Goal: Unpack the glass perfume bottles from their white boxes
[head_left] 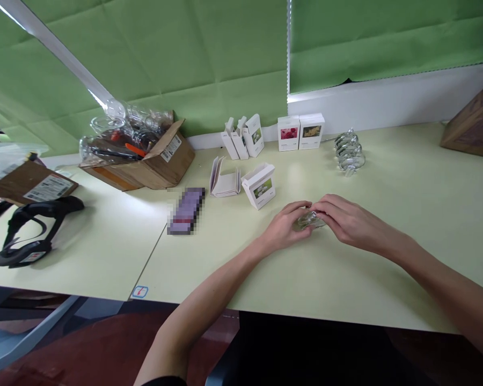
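Observation:
A small clear, shiny piece (312, 220), glass-like, is between my two hands just above or on the table; its exact kind is hidden by my fingers. My left hand (285, 225) is curled around its left side, thumb below and fingers above. From the right, my right hand (340, 217) closes its fingertips on the top of the same piece. Similar clear rounded pieces (349, 151) stand in a row behind my right hand. To the left of my hands is an open white box (260, 186) with a green-and-white picture, leaning slightly.
White boxes (254, 136) with open flaps and two closed white picture boxes (300, 132) stand along the wall. An opened white carton (225, 184) lies near a pixelated purple object (187, 210). Cardboard boxes (171, 155) and a black headset (30, 236) are at left.

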`<state>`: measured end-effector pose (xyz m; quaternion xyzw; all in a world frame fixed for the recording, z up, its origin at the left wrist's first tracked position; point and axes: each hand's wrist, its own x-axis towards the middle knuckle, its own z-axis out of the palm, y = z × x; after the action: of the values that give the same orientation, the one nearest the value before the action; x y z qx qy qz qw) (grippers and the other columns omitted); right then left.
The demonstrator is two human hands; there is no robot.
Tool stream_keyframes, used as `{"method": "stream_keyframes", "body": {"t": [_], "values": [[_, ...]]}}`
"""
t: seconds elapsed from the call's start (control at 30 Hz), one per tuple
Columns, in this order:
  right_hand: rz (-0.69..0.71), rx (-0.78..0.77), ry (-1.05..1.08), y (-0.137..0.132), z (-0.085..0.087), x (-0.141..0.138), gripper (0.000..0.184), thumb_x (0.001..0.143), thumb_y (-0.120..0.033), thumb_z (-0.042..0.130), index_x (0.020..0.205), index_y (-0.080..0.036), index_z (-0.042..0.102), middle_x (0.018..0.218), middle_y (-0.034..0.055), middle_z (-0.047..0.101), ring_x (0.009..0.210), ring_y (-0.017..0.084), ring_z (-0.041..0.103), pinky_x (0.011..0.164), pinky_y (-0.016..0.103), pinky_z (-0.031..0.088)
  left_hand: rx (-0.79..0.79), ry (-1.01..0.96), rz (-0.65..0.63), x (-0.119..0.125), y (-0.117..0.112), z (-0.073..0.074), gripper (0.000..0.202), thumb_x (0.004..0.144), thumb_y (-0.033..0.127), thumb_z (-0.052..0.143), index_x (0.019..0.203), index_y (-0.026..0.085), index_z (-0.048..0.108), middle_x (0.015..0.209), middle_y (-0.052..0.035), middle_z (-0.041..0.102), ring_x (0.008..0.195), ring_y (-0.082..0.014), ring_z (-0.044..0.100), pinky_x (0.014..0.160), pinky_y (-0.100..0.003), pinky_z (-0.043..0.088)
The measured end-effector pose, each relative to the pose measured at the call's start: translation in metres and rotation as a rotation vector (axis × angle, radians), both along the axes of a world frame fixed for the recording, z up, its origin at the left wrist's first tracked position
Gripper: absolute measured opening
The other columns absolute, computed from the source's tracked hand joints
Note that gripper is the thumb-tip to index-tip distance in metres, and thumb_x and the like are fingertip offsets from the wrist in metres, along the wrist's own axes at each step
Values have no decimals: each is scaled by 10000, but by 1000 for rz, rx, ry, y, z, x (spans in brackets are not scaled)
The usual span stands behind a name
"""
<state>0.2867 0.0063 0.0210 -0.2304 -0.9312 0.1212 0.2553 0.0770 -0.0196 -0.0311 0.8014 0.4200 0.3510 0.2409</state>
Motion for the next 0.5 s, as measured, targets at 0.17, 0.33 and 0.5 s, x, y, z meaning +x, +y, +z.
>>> {"method": "stream_keyframes", "body": {"t": [0.17, 0.33, 0.5], "values": [[4, -114, 38, 2, 0, 0, 206, 1029, -217, 406, 1101, -201, 598, 963, 74, 621, 819, 192, 605, 710, 339, 495, 13, 8, 0, -1, 1, -1, 336, 864, 264, 650, 1186, 166, 651, 1352, -135, 610, 1246, -264, 593, 1056, -405, 496], [-2, 23, -9, 1, -1, 0, 249, 1014, -175, 383, 1117, -190, 609, 984, 106, 629, 881, 234, 605, 747, 385, 513, 8, 25, 23, -1, 1, -2, 340, 845, 243, 663, 1181, 194, 655, 1369, -111, 605, 1277, -262, 574, 1074, -415, 488], [-2, -89, 50, 1, -1, 0, 231, 1021, -203, 392, 1121, -196, 600, 987, 97, 634, 853, 211, 620, 729, 363, 526, 17, 31, 14, -1, 1, -1, 333, 843, 244, 665, 1174, 209, 655, 1360, -101, 612, 1262, -264, 584, 1063, -419, 496]]}}
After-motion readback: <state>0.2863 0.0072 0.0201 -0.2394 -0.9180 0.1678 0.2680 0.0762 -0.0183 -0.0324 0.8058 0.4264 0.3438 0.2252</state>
